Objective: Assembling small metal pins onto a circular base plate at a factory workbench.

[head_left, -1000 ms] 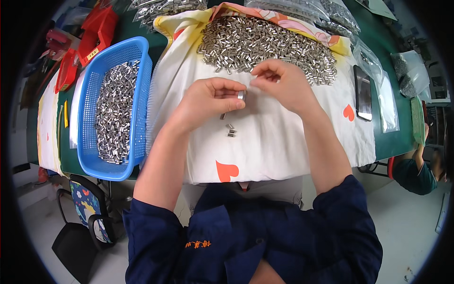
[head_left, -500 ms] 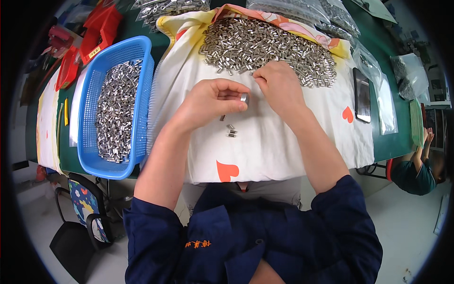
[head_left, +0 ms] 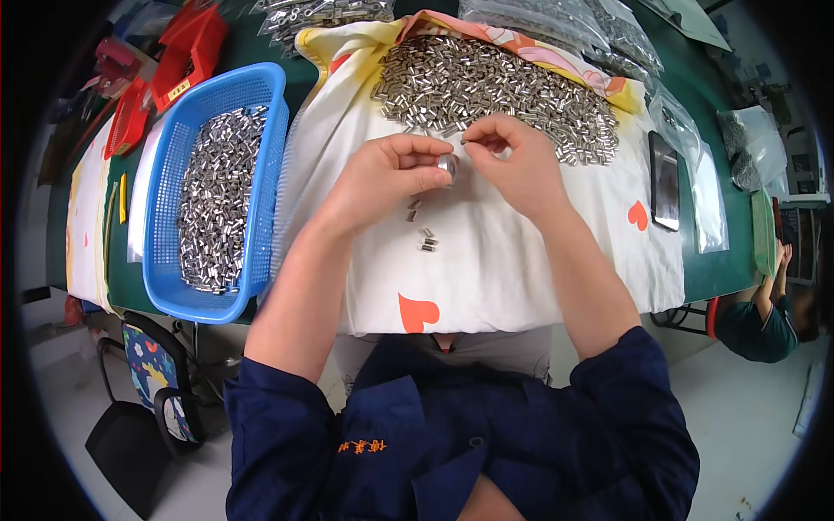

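Observation:
My left hand (head_left: 391, 178) is closed on a round silver metal piece (head_left: 447, 168), held between thumb and fingertips above the white cloth (head_left: 539, 269). Just right of it, my right hand (head_left: 517, 165) pinches a small metal sleeve (head_left: 466, 142) by its tip. Beyond both hands spreads a large pile of short, shiny metal sleeves (head_left: 495, 87). Below my left hand a few loose sleeves (head_left: 428, 244) lie on the cloth, with two more close under the palm.
A blue plastic basket (head_left: 276, 165) of similar sleeves stands at the left, red bins (head_left: 187, 52) behind it. Bags of metal parts (head_left: 530, 22) line the far side. A phone (head_left: 665, 180) lies at the right. Farther right, another person's arm (head_left: 773, 291) shows.
My right hand has drawn back slightly from the pile, and a sleeve now shows in its pinch. The round piece in my left hand has turned, showing more of its face.

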### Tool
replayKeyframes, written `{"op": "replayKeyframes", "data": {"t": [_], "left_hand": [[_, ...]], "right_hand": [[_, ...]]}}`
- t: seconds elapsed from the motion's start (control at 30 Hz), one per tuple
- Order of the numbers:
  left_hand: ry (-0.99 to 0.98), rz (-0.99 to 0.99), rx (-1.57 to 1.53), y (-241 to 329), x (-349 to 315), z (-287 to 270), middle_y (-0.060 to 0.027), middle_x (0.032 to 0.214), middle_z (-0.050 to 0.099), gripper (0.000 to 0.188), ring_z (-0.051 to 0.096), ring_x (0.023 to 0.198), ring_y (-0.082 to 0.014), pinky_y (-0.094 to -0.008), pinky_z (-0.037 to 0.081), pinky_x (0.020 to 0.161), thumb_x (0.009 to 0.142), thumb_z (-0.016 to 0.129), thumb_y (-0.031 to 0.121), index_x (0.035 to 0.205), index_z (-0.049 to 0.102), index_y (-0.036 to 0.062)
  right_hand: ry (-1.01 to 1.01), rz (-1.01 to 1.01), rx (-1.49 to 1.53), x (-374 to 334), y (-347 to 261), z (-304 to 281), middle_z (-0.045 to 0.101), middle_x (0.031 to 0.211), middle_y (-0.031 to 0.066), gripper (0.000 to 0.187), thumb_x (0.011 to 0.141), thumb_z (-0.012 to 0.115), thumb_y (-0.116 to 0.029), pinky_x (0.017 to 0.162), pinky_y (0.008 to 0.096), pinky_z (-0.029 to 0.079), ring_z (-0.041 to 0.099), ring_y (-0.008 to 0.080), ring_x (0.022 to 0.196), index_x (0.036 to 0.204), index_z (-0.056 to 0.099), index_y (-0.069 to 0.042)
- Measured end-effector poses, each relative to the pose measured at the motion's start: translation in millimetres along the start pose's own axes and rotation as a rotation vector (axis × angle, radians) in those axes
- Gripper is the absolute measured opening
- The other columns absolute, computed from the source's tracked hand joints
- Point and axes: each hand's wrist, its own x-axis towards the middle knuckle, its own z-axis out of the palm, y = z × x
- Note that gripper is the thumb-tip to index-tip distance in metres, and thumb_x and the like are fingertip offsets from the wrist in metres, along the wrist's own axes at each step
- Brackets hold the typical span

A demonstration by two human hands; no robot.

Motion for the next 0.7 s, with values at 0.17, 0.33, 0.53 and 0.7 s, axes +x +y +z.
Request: {"op": "replayKeyframes", "data": {"t": [0.17,0.33,0.53,0.7], "left_hand": [[0.038,0.048,-0.182,2,2,-1,-0.0078,0.086,0.062,0.030,0.059,0.078,-0.0105,-0.0201,0.046,0.071,0.075,0.063,0.002,0.104,0.055,-0.0024],[0.043,0.049,-0.193,0,2,-3,-0.0078,0.086,0.062,0.031,0.059,0.078,-0.0110,-0.0201,0.047,0.071,0.075,0.063,0.002,0.105,0.055,-0.0024],[0.083,0.054,-0.126,0,0,-1,-0.0082,0.086,0.063,0.031,0.059,0.078,-0.0110,-0.0204,0.047,0.072,0.075,0.063,0.002,0.105,0.056,-0.0028],[0.056,0.028,-0.082,2,-2,-3,-0.0085,0.086,0.063,0.031,0.059,0.078,-0.0111,-0.0202,0.047,0.071,0.074,0.064,0.003,0.104,0.057,-0.0030]], "right_hand": [[-0.184,0.131,0.480,-4,-15,-8,0.057,0.075,-0.0027,0.006,0.074,0.058,-0.003,0.069,0.0204,0.041,0.050,0.0052,0.072,0.079,0.059,-0.002],[-0.067,0.023,0.206,-8,-19,-3,0.061,0.073,0.0050,0.009,0.070,0.060,-0.008,0.066,0.0256,0.045,0.057,0.0141,0.069,0.078,0.061,-0.004],[0.020,-0.192,0.018,-10,-15,4,0.061,0.075,0.0077,0.008,0.070,0.060,-0.008,0.060,0.0284,0.046,0.059,0.0202,0.068,0.076,0.061,-0.003],[-0.143,0.033,0.196,-6,-16,-8,0.061,0.072,0.0034,0.007,0.070,0.062,-0.006,0.060,0.0252,0.045,0.056,0.0128,0.066,0.076,0.062,-0.003]]}}
